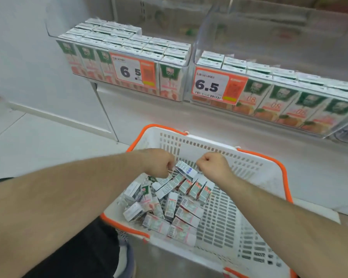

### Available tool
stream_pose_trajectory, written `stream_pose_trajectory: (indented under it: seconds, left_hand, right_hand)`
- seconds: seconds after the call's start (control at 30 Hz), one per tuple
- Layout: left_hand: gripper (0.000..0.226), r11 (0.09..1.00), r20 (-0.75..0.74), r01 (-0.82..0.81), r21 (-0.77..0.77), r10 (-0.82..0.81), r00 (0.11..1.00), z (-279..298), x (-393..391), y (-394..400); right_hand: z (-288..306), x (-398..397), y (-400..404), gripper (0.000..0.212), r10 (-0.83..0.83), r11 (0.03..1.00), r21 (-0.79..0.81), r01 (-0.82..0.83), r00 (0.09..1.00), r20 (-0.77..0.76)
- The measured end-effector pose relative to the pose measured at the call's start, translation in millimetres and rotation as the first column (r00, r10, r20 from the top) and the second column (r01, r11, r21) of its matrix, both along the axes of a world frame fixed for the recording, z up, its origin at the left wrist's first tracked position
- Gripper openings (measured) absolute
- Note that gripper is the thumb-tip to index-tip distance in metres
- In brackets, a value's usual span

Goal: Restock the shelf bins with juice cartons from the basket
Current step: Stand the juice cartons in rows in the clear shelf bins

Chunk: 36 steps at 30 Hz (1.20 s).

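The white basket (247, 178) with orange handles stands in front of the shelf and holds several loose juice cartons (186, 215) in a heap. Both my hands reach down into it. My left hand (159, 163) is curled, its fingertips down on a carton (163, 181) at the top of the heap. My right hand (214, 166) is curled around the right end of a tilted carton (186, 169) raised between the two hands. The left shelf bin (186, 83) is full of upright cartons. The right shelf bin (213, 23) has cartons along its front and empty room behind.
Price tags reading 6.5 hang on the left bin front (133, 72) and the right bin front (211, 85). A white shelf ledge (209, 125) runs below the bins. The tiled floor (38, 141) lies to the left. My dark-clad leg (84, 247) is beside the basket.
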State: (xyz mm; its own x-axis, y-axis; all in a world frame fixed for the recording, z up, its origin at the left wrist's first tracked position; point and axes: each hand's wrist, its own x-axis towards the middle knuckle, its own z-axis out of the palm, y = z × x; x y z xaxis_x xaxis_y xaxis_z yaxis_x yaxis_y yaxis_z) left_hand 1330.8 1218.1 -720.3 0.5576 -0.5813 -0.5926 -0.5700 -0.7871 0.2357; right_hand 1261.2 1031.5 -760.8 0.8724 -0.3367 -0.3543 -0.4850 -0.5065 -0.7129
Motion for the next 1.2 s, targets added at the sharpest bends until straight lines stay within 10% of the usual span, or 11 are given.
stream_pose_trajectory:
  seconds: [0.3, 0.47, 0.7, 0.93, 1.07, 1.2]
  left_hand:
    - [0.02, 0.931, 0.129, 0.087, 0.356, -0.141, 0.981, -76, -2, 12]
    - [0.059, 0.992, 0.257, 0.059, 0.111, -0.086, 0.963, -113, 3, -23]
    - [0.087, 0.913, 0.339, 0.382, 0.14, -0.407, 0.848, -158, 13, -77]
    - [0.055, 0.961, 0.374, 0.267, 0.077, -0.276, 0.885, -157, 21, -84]
    - [0.041, 0.925, -0.06, -0.283, -0.254, 0.278, 0.959, -130, 28, -71]
    - [0.04, 0.571, -0.599, -0.762, -0.306, 0.507, 0.62, -91, 31, -60]
  right_hand:
    - [-89, -6, -24, 0.011, -0.125, 0.99, -0.098, 0.1, 0.949, -0.29]
    - [-126, -11, -39, 0.087, -0.14, 0.99, -0.058, 0.128, 0.873, -0.467]
    - [-158, -20, -33, 0.134, 0.096, 0.992, -0.038, -0.124, 0.899, -0.428]
    - [-163, -35, -40, 0.09, -0.033, 0.999, -0.009, 0.032, 0.942, -0.333]
    - [-150, -42, -48, 0.086, -0.161, 0.968, 0.125, 0.215, 0.925, -0.345]
    - [-118, -52, -65, 0.086, -0.24, 0.856, 0.344, 0.387, 0.885, -0.399]
